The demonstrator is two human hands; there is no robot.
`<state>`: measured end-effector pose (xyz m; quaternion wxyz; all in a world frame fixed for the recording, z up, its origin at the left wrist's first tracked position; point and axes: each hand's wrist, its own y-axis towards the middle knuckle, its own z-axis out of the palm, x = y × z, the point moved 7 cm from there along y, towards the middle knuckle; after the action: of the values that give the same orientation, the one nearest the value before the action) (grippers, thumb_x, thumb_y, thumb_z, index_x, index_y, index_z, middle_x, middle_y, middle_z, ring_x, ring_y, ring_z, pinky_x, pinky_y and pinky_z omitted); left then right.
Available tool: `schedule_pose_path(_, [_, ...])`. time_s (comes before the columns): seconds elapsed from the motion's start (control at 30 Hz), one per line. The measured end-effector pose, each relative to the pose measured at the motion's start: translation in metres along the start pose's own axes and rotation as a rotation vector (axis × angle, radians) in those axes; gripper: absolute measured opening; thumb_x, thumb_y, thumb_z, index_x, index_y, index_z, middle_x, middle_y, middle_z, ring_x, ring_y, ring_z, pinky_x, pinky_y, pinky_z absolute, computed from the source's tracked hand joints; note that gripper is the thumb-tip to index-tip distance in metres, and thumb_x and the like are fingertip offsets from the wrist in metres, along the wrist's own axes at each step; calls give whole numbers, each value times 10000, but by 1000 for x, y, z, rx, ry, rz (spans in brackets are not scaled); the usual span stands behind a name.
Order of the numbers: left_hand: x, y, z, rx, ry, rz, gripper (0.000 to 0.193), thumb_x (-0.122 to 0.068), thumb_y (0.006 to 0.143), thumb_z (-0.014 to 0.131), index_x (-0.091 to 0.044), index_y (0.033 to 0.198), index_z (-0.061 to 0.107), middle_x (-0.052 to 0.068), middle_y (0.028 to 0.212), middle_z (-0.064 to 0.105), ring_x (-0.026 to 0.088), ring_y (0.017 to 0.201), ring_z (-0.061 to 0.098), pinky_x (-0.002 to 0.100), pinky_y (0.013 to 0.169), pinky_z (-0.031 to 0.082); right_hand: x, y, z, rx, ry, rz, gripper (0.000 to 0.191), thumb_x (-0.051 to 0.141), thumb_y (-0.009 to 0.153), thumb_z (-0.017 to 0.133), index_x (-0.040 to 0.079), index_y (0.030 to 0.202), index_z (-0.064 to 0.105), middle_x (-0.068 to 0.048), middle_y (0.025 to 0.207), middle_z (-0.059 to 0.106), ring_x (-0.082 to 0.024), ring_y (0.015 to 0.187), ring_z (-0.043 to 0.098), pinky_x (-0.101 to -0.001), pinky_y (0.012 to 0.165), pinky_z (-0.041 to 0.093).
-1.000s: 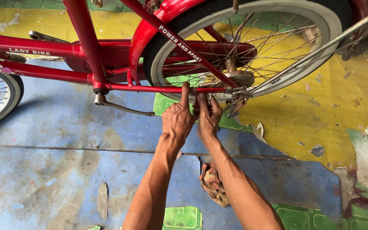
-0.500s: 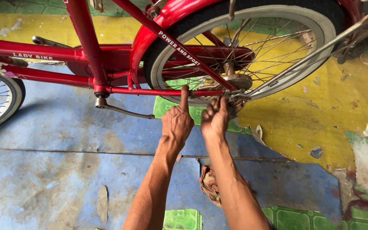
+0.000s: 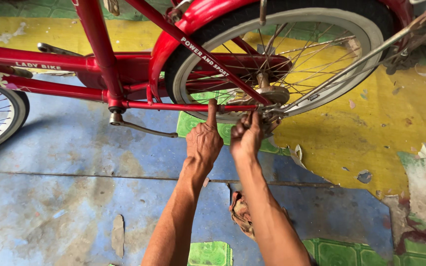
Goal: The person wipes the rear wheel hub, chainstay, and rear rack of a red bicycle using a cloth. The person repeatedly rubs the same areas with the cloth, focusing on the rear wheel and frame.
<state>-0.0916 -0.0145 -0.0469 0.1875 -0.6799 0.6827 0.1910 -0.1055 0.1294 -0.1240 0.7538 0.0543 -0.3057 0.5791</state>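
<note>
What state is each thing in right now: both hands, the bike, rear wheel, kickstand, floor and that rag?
Left hand: index finger raised against the red frame tube.
Right hand: closed at the rear axle; what it grips is hidden.
Rear wheel: mounted, tyre on.
Kickstand: folded, off the floor.
Floor: paint worn, peeling.
Rag: crumpled on the floor.

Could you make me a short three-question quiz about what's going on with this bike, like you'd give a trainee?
1. True or false: the left hand points a finger up against the red frame tube.
2. Where does the right hand work? A) front wheel B) rear axle C) floor
3. What lies on the floor by the right forearm?

Key: 1 true; 2 B; 3 a crumpled rag.
</note>
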Motion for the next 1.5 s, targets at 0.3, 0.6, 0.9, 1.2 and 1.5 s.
schedule_pose_path(0.3, [1, 0, 0, -36, -2, 30, 903, -220, 891, 693, -136, 1600, 139, 259, 775, 698, 458, 738, 693, 560, 649, 538, -15, -22, 11, -23, -189, 53, 206, 350, 991, 658, 178, 888, 613, 61, 643, 480, -62, 477, 368, -248, 442, 278])
schedule_pose_path(0.6, [-1, 2, 2, -15, -20, 18, 951, -21, 806, 606, -153, 1609, 113, 255, 777, 703, 451, 737, 699, 555, 657, 544, -1, -4, 6, -29, -56, 40, 243, 368, 1007, 597, 182, 855, 565, 47, 657, 522, -78, 466, 387, -255, 429, 311])
schedule_pose_path(0.9, [2, 1, 4, -6, -11, 14, 918, -47, 835, 613, -154, 1607, 127, 252, 779, 703, 452, 742, 704, 558, 645, 541, -1, -27, 9, -69, -254, 25, 227, 362, 984, 631, 143, 922, 640, 31, 624, 525, -76, 454, 386, -254, 422, 303])
schedule_pose_path(1.2, [1, 1, 2, -44, -21, 24, 906, -75, 850, 630, -147, 1602, 131, 261, 774, 698, 459, 733, 697, 561, 641, 538, -13, -12, 12, 106, -330, 109, 269, 374, 1010, 642, 116, 936, 624, 57, 645, 466, -71, 469, 381, -267, 419, 299])
schedule_pose_path(1.5, [1, 2, 3, 0, -3, -4, 960, 12, 803, 593, -142, 1622, 116, 245, 789, 707, 433, 736, 709, 537, 649, 556, 26, -57, 16, 227, -643, -217, 292, 398, 970, 640, 130, 1077, 682, 33, 691, 614, -49, 459, 503, -229, 386, 408])
